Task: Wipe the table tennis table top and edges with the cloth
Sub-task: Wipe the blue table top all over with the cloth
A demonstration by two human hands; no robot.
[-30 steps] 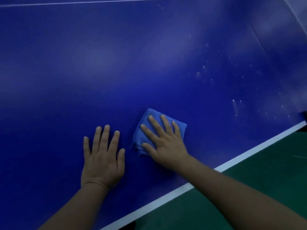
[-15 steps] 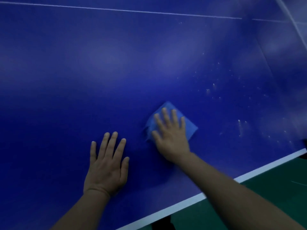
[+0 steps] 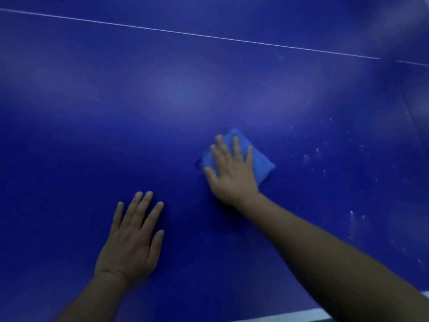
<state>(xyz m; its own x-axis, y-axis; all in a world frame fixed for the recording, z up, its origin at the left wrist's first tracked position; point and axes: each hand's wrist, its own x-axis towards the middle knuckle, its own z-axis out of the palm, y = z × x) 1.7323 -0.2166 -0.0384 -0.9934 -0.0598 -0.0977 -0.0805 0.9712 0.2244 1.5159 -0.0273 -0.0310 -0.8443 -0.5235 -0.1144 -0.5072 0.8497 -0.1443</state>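
The dark blue table tennis table top (image 3: 162, 101) fills almost the whole view. A folded light blue cloth (image 3: 262, 162) lies flat on it, right of the middle. My right hand (image 3: 232, 173) presses down on the cloth with straight, spread fingers and covers most of it. My left hand (image 3: 132, 240) rests flat on the bare table nearer to me, fingers straight, holding nothing. Small whitish specks (image 3: 318, 156) dot the surface to the right of the cloth.
A thin white centre line (image 3: 209, 37) crosses the table far from me. The white edge stripe (image 3: 301, 316) of the table shows at the bottom right, with a sliver of green floor beyond it.
My right hand has pushed the cloth away from me, farther from the near edge. My left hand has stayed flat on the table. The view has shifted forward, so the edge sits lower.
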